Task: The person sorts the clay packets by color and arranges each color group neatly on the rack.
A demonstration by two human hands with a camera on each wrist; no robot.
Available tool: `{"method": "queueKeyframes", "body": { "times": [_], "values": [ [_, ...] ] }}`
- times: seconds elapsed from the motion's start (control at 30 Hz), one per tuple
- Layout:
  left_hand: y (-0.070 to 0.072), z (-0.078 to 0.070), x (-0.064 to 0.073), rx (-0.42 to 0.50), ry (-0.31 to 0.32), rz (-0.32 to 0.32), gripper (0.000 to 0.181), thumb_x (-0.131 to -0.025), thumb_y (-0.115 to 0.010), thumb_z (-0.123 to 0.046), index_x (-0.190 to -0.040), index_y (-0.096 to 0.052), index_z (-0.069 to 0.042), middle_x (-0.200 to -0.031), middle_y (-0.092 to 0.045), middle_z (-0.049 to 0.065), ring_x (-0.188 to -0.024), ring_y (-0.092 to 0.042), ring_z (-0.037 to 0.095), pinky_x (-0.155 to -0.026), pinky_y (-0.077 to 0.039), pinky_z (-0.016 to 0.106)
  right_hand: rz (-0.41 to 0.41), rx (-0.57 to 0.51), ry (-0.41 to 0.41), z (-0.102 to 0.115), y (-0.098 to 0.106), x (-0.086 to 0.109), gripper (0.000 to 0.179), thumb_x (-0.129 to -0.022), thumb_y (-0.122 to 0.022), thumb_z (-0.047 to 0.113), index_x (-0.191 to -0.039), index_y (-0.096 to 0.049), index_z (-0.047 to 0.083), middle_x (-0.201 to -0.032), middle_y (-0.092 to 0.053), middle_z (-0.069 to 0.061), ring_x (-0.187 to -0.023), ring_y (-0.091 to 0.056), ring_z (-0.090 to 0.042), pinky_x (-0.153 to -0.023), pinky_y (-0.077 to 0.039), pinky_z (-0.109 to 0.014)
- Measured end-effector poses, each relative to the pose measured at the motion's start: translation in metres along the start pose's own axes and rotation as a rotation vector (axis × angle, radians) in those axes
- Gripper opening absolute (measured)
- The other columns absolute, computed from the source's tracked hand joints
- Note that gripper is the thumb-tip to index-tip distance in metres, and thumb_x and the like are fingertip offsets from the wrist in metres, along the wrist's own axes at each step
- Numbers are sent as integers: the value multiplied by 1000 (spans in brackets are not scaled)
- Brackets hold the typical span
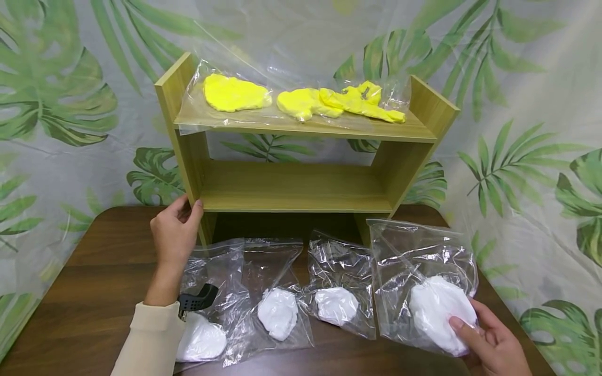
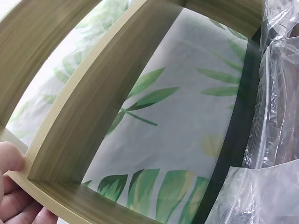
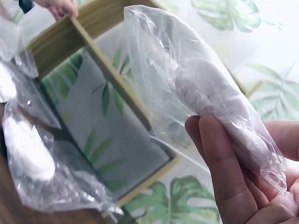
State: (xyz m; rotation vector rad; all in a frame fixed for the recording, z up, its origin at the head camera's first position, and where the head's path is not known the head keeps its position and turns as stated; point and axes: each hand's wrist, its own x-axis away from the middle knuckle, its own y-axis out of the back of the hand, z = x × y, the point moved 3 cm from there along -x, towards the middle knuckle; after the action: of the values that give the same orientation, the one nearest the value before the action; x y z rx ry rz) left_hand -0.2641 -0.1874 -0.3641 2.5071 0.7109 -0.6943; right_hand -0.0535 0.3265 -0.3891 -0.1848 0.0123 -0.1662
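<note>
A small wooden shelf [image 1: 291, 201] stands on the table. My left hand [image 1: 178, 230] grips the front edge of its left side panel at the middle board, the thumb in front; the left wrist view shows the fingers [image 2: 18, 205] round that edge. In my right hand [image 1: 498, 339] is a clear zip bag [image 1: 395, 277] with a flat, white, putty-like lump [image 1: 439, 313] inside. Thumb and fingers pinch its lower right part, and the bag is raised in front of the shelf in the right wrist view. Three similar bags with white lumps [image 1: 277, 313] lie left of it.
On the top board lie clear bags with bright yellow lumps [image 1: 237, 94]. A brown wooden table [image 1: 108, 271] carries everything. Behind it hangs a leaf-patterned cloth [image 1: 291, 31]. A black band [image 1: 197, 298] is on the left wrist.
</note>
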Motion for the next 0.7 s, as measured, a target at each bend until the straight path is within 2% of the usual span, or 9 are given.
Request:
{"method": "queueKeyframes", "body": {
  "times": [0.07, 0.23, 0.37, 0.5, 0.6, 0.7],
  "values": [
    [0, 0, 0, 0, -1, -1, 29, -90, -65, -18, -110, -71, 2, -97, -71, 20, -83, -71, 28, -63, -40, 0, 45, -54, 29, 4, -6, -2, 45, -96, -44, -12, -125, -63, 17, -94, -72, -9, -77, -70, -20, -64, -57, -33],
    [1, 0, 0, 7, -12, -5, 29, -90, -65, -18, -110, -71, 2, -96, -71, 20, -82, -71, 29, -63, -41, 0, 157, -110, 96, 17, -21, -7, 48, -96, -38, -15, -131, -57, 11, -102, -70, -10, -85, -69, -20, -69, -57, -34],
    [1, 0, -1, 5, -15, -7, 28, -90, -65, -18, -109, -72, 2, -95, -72, 19, -81, -71, 25, -63, -42, 1, 281, -149, 164, 25, -34, -11, 49, -95, -32, -19, -136, -49, 3, -109, -67, -13, -89, -68, -23, -72, -57, -36],
    [1, 0, -1, -8, -10, -12, 27, -89, -66, -18, -109, -73, 0, -93, -73, 17, -76, -66, 3, -63, -43, 2, 335, -67, 194, 36, -48, -16, 49, -95, -32, -19, -138, -45, 1, -108, -66, -12, -88, -68, -22, -71, -57, -35],
    [1, 0, -1, -9, -9, -15, 27, -89, -66, -19, -108, -73, -1, -93, -73, 16, -73, -57, -15, -62, -43, 3, 317, 25, 186, 44, -60, -19, 47, -95, -35, -17, -137, -45, 3, -105, -67, -8, -86, -68, -18, -70, -57, -32],
    [1, 0, 0, -10, -9, -14, 27, -89, -66, -18, -108, -73, -1, -92, -73, 16, -72, -56, -15, -62, -43, 3, 307, 38, 185, 51, -72, -24, 46, -95, -37, -16, -138, -44, 1, -107, -66, -9, -88, -68, -17, -71, -57, -32]
  ]
}}
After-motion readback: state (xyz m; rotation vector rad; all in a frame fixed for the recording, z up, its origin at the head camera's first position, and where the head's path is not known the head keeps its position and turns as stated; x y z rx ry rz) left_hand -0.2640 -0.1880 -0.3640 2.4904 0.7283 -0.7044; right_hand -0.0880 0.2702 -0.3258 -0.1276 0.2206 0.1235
